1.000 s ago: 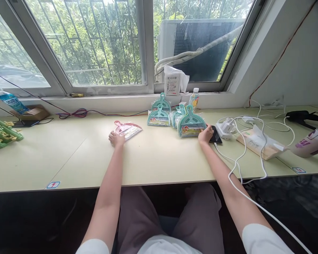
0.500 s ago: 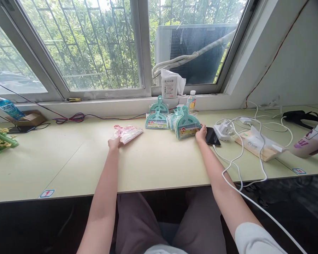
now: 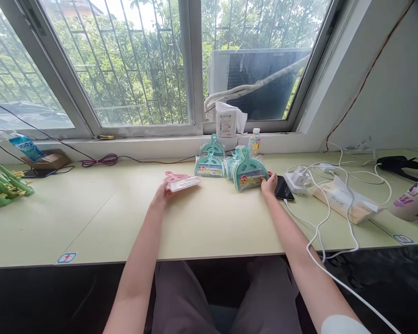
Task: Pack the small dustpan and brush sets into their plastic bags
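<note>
My left hand (image 3: 162, 192) is closed on a pink dustpan-and-brush set (image 3: 184, 183) in clear wrapping. The set is tilted over the table left of the middle, its broad edge turned to the right. My right hand (image 3: 269, 184) grips the lower right edge of a teal dustpan-and-brush set (image 3: 249, 171), with the thumb towards me and the other fingers partly hidden behind. That set stands upright at the front of a row of similar wrapped teal sets. Left of it, two more teal sets (image 3: 209, 167) stand one behind the other.
A black phone (image 3: 284, 188) lies right beside my right hand. Beyond it are a charger on a power strip (image 3: 297, 180), looping white cables and a tissue pack (image 3: 346, 200). A drink bottle (image 3: 254, 142) stands behind the teal sets. Green packets (image 3: 7, 188) lie far left.
My left hand has moved to the right with the pink set and tipped it, so its edge now faces me more. My right hand stays at the teal set. The view has shifted slightly.
</note>
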{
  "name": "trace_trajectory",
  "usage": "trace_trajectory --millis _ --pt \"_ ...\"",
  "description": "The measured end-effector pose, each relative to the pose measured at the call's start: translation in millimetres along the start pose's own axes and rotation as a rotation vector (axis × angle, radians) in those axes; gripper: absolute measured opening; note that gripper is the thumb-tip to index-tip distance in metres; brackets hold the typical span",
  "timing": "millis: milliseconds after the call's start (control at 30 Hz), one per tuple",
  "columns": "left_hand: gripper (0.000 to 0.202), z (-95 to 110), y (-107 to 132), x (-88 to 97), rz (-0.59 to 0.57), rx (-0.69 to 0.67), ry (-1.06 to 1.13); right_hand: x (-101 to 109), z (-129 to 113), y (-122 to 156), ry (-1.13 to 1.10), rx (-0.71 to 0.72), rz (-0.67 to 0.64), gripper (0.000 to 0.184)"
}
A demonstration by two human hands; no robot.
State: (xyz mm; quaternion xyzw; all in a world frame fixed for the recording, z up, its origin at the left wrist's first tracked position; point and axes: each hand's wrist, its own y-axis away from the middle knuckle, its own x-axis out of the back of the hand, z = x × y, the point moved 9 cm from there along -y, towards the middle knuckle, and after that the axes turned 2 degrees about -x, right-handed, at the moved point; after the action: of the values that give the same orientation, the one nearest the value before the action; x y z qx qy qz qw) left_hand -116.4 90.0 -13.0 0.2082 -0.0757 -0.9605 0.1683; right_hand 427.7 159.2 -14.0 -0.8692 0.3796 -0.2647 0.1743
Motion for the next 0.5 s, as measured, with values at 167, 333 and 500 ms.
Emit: trace_trajectory --millis 167,333,500 --pt "0.029 -3 3 -14.7 -0.104 -0.006 -0.016 9 -17 16 0.123 0.057 0.052 0.042" --pt "0.037 -3 1 -18.0 -0.155 -0.059 -0.082 16 -26 29 0.130 0.005 0.104 0.046" --pt "0.052 -5 -1 -21.2 -0.224 -0.073 -0.122 26 -29 46 0.103 -0.078 0.179 0.052"
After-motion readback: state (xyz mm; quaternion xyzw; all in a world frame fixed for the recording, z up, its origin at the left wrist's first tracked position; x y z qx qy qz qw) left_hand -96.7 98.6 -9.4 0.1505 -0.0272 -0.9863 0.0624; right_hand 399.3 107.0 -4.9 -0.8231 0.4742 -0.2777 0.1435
